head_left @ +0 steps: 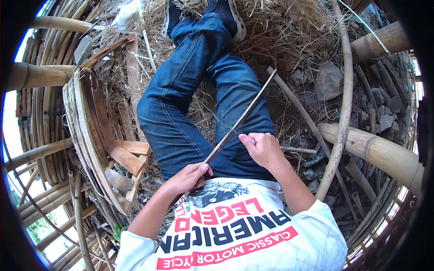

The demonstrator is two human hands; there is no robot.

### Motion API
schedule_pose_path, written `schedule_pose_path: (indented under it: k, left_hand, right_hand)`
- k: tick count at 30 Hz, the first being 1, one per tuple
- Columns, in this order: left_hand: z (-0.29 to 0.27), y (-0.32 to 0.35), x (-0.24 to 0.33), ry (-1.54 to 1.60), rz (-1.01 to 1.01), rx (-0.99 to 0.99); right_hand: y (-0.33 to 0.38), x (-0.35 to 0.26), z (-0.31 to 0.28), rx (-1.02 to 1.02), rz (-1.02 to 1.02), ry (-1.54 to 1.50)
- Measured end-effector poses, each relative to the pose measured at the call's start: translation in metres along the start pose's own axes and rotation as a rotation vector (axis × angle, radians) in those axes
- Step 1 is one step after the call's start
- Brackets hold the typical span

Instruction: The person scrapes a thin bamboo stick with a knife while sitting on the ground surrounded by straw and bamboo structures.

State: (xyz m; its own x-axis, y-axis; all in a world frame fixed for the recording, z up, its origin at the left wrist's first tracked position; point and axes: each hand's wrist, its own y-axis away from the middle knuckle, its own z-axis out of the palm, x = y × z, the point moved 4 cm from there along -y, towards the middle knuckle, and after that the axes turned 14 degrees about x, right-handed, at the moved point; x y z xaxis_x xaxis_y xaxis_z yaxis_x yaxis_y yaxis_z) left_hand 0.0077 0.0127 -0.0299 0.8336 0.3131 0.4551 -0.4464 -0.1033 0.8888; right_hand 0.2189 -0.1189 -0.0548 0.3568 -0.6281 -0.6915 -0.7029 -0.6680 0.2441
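A long, thin bamboo strip (250, 108) slants across my thighs, its far tip pointing away to the right. Its near end is gripped in my left hand (187, 177), thumb on top, close to my waist. My right hand (263, 150) is closed beside the strip's middle, around what looks like a small knife (252, 141). Only a bit of purple shows at the fingers, and a short dark piece meets the strip; the rest is hidden. A fine sliver (222, 122) stands off the strip there. Blue jeans (169, 104) cover my legs under the work.
Split bamboo and wooden slats (92, 135) stand at the left. Thick bamboo poles (375, 151) and a curved pole (346, 90) flank my right, with rocks (329, 80) between. Dry straw (289, 27) covers the ground beyond my shoes (226, 16). A white plastic bag (125, 19) lies far left.
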Motion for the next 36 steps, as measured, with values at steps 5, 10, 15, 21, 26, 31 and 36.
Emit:
schedule_pose_path:
  k: [5, 10, 15, 21, 26, 31, 36]
  left_hand:
    - [0.009, 0.002, 0.000, -0.028, 0.041, 0.105]
    - [0.009, -0.003, -0.003, -0.090, 0.217, 0.231]
    - [0.006, -0.005, -0.010, -0.050, 0.151, 0.230]
    - [0.010, -0.004, -0.007, -0.178, 0.207, 0.226]
    - [0.006, -0.006, -0.016, -0.003, 0.118, 0.154]
    - [0.006, -0.005, -0.007, -0.141, 0.234, 0.245]
    - [0.008, -0.001, -0.008, -0.125, 0.232, 0.321]
  right_hand:
    - [0.001, -0.003, 0.000, 0.035, -0.042, 0.013]
    - [-0.003, -0.004, 0.001, 0.034, -0.052, 0.025]
    - [-0.002, -0.004, -0.003, -0.005, 0.000, -0.022]
    - [0.001, -0.006, 0.000, 0.011, -0.021, 0.068]
    - [0.001, -0.009, 0.007, 0.003, -0.036, 0.158]
    - [0.007, -0.002, 0.002, -0.018, 0.010, 0.200]
    - [-0.009, -0.015, 0.014, -0.011, -0.041, 0.218]
